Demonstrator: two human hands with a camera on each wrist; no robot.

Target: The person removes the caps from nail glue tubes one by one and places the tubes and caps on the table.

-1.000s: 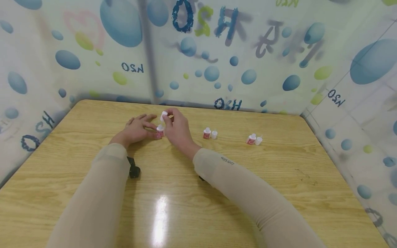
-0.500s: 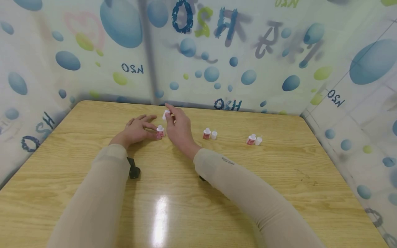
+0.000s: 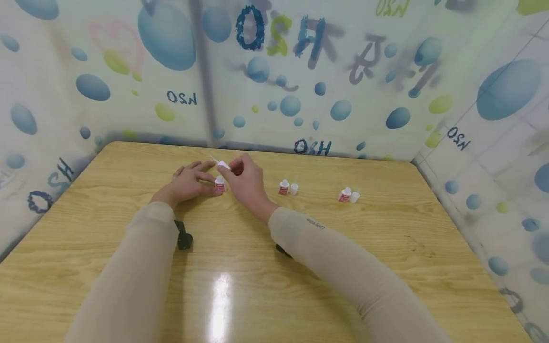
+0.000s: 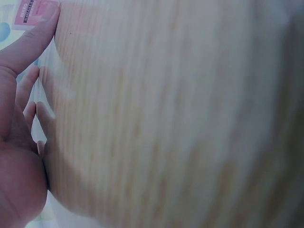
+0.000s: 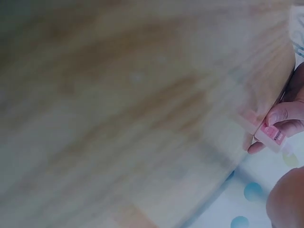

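Note:
My left hand (image 3: 187, 183) lies low at the left rear of the table, holding a small nail glue bottle (image 3: 220, 183) upright between thumb and forefinger. The bottle is uncapped, with a white neck and a pink-red label. In the left wrist view the thumb presses against the label (image 4: 34, 12). Just above the bottle, my right hand (image 3: 249, 183) pinches a white cap (image 3: 223, 165), tilted so its thin brush stem points up and left. In the right wrist view the left thumb and finger clasp the bottle (image 5: 271, 135), while only part of the right hand (image 5: 285, 199) shows.
To the right stand two more uncapped bottles, one near the middle (image 3: 284, 187) and one farther right (image 3: 345, 195). Beside each is its own white cap, the middle cap (image 3: 294, 189) and the right cap (image 3: 355, 196). A patterned curtain (image 3: 274, 95) hangs behind the wooden table (image 3: 240, 286).
The right hand has turned the cap over, so its brush stem now points up and left, and brought it lower, closer above the bottle. The left hand and bottle stay put.

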